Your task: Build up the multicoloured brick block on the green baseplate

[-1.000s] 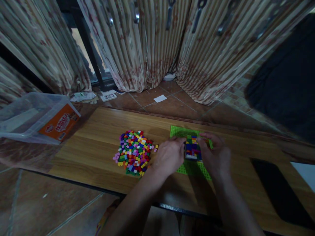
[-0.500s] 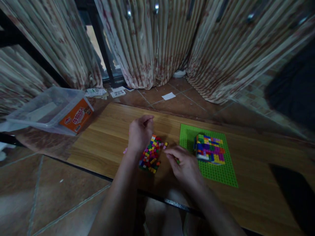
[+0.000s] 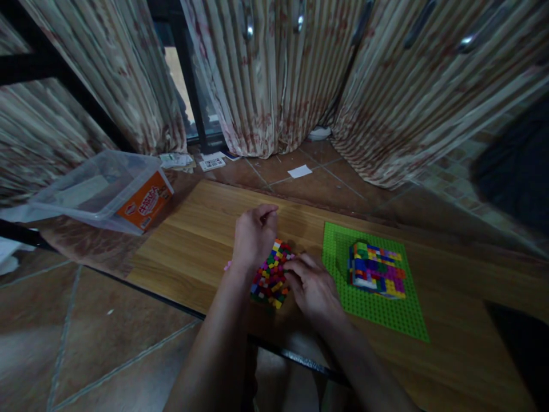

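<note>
A heap of small coloured bricks (image 3: 271,279) lies on the wooden table (image 3: 189,240). My left hand (image 3: 254,237) hovers over the heap's far side, fingers curled with thumb and forefinger pinched together; what they hold is too small to see. My right hand (image 3: 312,287) rests on the heap's right edge, fingers bent down among the bricks. To the right a green baseplate (image 3: 386,312) carries a multicoloured block of stacked bricks (image 3: 376,270), untouched by either hand.
A clear plastic box with an orange label (image 3: 107,191) sits off the table's left end. Striped curtains (image 3: 274,74) hang behind. Papers (image 3: 299,170) lie on the tiled floor. A dark shape (image 3: 514,337) occupies the table's right end.
Both hands left the stacked block on the baseplate and moved left to the loose heap. In the last half second the right hand slid onto the heap's edge. The view has shifted.
</note>
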Action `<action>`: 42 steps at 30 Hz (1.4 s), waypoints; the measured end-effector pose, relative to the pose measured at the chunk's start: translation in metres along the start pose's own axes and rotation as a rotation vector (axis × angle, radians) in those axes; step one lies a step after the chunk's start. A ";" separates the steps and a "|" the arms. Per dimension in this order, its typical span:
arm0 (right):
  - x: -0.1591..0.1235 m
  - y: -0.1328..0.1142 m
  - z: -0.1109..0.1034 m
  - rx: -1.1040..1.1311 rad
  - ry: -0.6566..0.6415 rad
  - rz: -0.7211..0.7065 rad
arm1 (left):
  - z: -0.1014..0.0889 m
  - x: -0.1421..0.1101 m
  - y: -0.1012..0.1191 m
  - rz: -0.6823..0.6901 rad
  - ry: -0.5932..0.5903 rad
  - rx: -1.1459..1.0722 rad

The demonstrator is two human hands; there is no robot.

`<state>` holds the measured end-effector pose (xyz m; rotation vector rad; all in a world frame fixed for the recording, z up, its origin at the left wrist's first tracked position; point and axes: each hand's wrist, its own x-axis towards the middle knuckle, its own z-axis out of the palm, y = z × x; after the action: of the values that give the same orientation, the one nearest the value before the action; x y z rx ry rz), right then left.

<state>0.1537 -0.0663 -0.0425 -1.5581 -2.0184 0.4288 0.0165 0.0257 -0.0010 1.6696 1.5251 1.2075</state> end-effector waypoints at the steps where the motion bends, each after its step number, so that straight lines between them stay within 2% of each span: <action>1: 0.000 0.000 -0.001 -0.009 -0.006 0.000 | 0.000 0.000 0.000 -0.006 -0.004 0.005; 10: -0.002 -0.004 -0.006 -0.117 -0.072 0.014 | 0.006 -0.003 0.007 0.033 -0.058 0.019; 16: -0.004 -0.004 -0.007 -0.052 -0.060 0.028 | 0.013 -0.006 0.015 0.055 -0.125 0.059; 19: -0.005 -0.007 -0.020 0.016 0.003 0.039 | 0.017 -0.008 0.018 0.084 -0.162 0.050; 24: -0.004 -0.002 -0.060 0.112 0.196 0.140 | 0.030 -0.016 0.025 0.082 -0.265 0.023; 29: -0.010 0.023 -0.090 0.145 0.385 0.262 | 0.047 -0.031 0.038 0.122 -0.416 0.041; 33: -0.017 0.045 -0.107 0.132 0.455 0.286 | 0.058 -0.040 0.045 0.139 -0.497 0.060; 38: -0.020 0.056 -0.112 -0.022 0.430 0.324 | 0.067 -0.047 0.047 0.156 -0.538 0.098; 42: -0.017 0.057 -0.102 -0.108 0.402 0.239 | 0.071 -0.052 0.049 0.156 -0.562 0.110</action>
<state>0.2619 -0.0746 0.0032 -1.7938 -1.5796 0.0824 0.1051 -0.0222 -0.0012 2.0123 1.1410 0.6433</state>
